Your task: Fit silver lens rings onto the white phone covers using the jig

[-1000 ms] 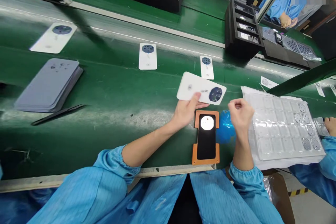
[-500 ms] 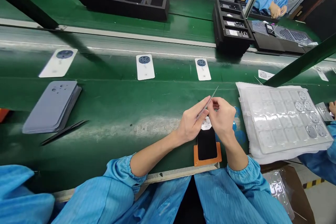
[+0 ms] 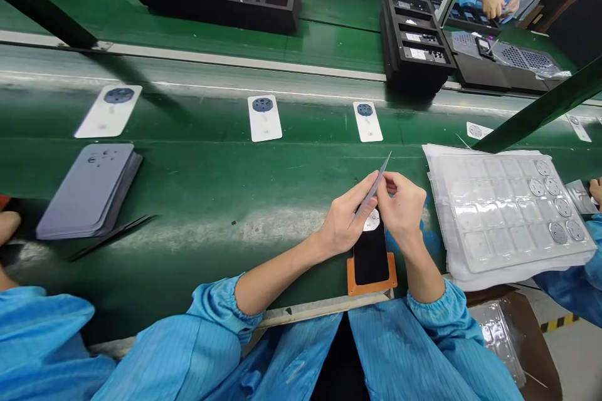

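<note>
My left hand (image 3: 347, 216) is closed on a thin grey sheet (image 3: 376, 187), which it holds tilted up on edge. At the sheet's right side is my right hand (image 3: 402, 203), its fingers pinched against the edge. Below both hands lies a black panel (image 3: 370, 258) in an orange frame (image 3: 392, 276), with a round white piece (image 3: 371, 220) at its upper end, partly hidden by my fingers. To the far left stands a stack of grey sheets (image 3: 87, 188) with round holes, and black tweezers (image 3: 110, 238) lie beside it.
White phone backs (image 3: 266, 128) lie in a row on the green belt. A clear tray (image 3: 498, 225) with several round parts is on the right. Black boxes (image 3: 226, 6) stand behind the rail. A slanted post (image 3: 540, 106) crosses at right. Another person's hand (image 3: 8, 225) shows at far left.
The phone backs have shifted slightly right. The sheet in my hands has turned a little, its face showing more. Another person's hand has come into view at the far left.
</note>
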`<state>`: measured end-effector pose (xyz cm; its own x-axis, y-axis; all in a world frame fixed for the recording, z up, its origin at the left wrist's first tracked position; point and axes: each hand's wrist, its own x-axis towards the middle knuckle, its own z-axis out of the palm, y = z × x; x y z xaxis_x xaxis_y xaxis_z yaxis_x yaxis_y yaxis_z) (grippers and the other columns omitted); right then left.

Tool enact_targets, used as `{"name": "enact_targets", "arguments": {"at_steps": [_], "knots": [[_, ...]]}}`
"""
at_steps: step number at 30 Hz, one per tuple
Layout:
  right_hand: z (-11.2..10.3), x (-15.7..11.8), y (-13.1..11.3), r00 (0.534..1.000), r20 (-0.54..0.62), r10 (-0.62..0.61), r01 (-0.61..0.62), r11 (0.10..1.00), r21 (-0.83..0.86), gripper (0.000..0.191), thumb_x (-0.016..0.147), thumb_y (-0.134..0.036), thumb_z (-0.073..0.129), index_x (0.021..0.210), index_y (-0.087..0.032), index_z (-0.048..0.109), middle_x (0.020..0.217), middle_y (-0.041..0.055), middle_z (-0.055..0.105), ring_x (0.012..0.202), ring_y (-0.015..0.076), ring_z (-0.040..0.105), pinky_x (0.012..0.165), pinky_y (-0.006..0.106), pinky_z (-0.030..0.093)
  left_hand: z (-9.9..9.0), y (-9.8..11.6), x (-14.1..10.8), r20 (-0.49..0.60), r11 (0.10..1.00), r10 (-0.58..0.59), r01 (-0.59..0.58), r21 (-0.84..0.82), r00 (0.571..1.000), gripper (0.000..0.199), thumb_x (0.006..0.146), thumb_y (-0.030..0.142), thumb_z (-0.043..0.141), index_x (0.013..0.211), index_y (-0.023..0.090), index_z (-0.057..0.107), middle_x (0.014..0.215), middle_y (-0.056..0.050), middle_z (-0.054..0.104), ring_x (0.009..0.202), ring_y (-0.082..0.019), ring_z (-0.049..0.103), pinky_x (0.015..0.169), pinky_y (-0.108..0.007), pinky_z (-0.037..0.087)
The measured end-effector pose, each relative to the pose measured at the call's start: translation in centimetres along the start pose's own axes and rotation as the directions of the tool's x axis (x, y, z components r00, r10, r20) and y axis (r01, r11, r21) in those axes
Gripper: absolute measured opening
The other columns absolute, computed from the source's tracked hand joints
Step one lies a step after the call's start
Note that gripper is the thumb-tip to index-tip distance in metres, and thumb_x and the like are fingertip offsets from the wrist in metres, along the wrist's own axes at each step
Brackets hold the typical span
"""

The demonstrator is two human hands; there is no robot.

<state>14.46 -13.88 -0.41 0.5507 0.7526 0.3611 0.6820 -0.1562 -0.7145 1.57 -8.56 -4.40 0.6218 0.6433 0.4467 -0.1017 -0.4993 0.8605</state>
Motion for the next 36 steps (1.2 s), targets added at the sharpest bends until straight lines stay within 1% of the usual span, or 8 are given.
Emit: {"name": "enact_targets", "arguments": {"at_steps": [6,14,19,23,26,28,32,36], "knots": [[-0.3,-0.1,-0.1,0.992,-0.056,-0.113,0.110,0.992,-0.066,0.023,0.094,-0.029,0.052,0.082,-0.020,0.069,0.081,0.0051,0.076,0.069,0.0164,0.070,0.068,0.029,0.058,-0.1,0.4,-0.1,0.031,0.999,0.046,-0.046,-0.019,0.998,0.051,0.108,0.036,0.043,0.156,0.019,0.044,0.156,-0.010,0.050,0.141,-0.026,0.054,0.120,-0.041,0.046],[-0.2,-0.5,-0.1,0.990,-0.067,-0.128,0.125,0.991,-0.054,0.020,0.094,-0.028,0.052,0.085,-0.019,0.067,0.082,0.0048,0.075,0.071,0.0162,0.070,0.067,0.028,0.057,-0.1,0.5,-0.1,0.025,0.997,0.078,-0.078,0.012,0.997,0.052,0.108,0.034,0.044,0.157,0.016,0.042,0.157,-0.013,0.048,0.141,-0.027,0.054,0.121,-0.044,0.045],[0.3,0.0,-0.3,0.987,-0.076,-0.143,0.143,0.990,-0.014,0.019,0.090,-0.027,0.051,0.079,-0.020,0.065,0.076,0.0029,0.072,0.065,0.0142,0.066,0.065,0.026,0.054,0.1,0.5,-0.2,-0.036,0.999,0.034,-0.035,-0.026,0.999,0.048,0.107,0.040,0.044,0.144,0.012,0.058,0.145,-0.014,0.061,0.134,-0.028,0.060,0.116,-0.042,0.050],[-0.9,1.8,2.2,0.995,-0.046,0.087,-0.086,0.996,0.027,0.013,0.081,-0.027,0.057,0.075,-0.021,0.066,0.070,0.0000,0.070,0.064,0.0157,0.065,0.066,0.027,0.051,-0.5,0.0,0.6,-0.166,0.939,-0.264,0.214,-0.268,0.950,0.055,0.102,0.057,0.050,0.124,0.011,0.069,0.120,-0.014,0.074,0.117,-0.031,0.070,0.102,-0.045,0.061],[-3.4,2.5,5.7,0.927,-0.064,0.369,-0.373,0.925,-0.070,0.011,0.076,-0.026,0.058,0.074,-0.020,0.067,0.065,-0.0001,0.069,0.066,0.0186,0.066,0.069,0.029,0.048,-2.2,-0.1,2.0,-0.182,0.776,-0.453,0.285,-0.563,0.873,0.061,0.096,0.062,0.058,0.138,0.017,0.059,0.132,-0.014,0.069,0.114,-0.030,0.072,0.095,-0.048,0.065],[-4.9,1.8,7.9,0.880,0.017,0.475,-0.460,0.861,-0.215,0.010,0.075,-0.026,0.059,0.070,-0.021,0.066,0.061,-0.0008,0.067,0.064,0.0187,0.063,0.069,0.030,0.044,-3.5,0.1,2.8,-0.159,0.714,-0.491,0.290,-0.637,0.857,0.064,0.094,0.059,0.064,0.144,0.021,0.053,0.140,-0.014,0.065,0.114,-0.029,0.072,0.094,-0.047,0.065],[-6.0,-1.6,10.2,0.838,0.235,0.493,-0.344,0.810,-0.475,0.015,0.078,-0.025,0.056,0.064,-0.022,0.057,0.058,-0.0009,0.061,0.061,0.0177,0.056,0.062,0.029,0.033,-5.4,1.0,3.1,-0.156,0.765,-0.477,0.320,-0.559,0.865,0.063,0.093,0.052,0.068,0.146,0.024,0.052,0.140,-0.012,0.065,0.118,-0.029,0.070,0.094,-0.046,0.065],[-6.8,-3.4,10.1,0.872,0.206,0.444,-0.251,0.766,-0.592,0.021,0.084,-0.026,0.056,0.065,-0.023,0.049,0.060,-0.0009,0.058,0.059,0.0166,0.051,0.060,0.030,0.028,-6.2,2.9,1.2,-0.079,0.935,-0.337,0.324,-0.147,0.938,0.044,0.101,0.047,0.055,0.131,0.018,0.067,0.125,-0.010,0.073,0.119,-0.030,0.068,0.095,-0.042,0.064]]}}
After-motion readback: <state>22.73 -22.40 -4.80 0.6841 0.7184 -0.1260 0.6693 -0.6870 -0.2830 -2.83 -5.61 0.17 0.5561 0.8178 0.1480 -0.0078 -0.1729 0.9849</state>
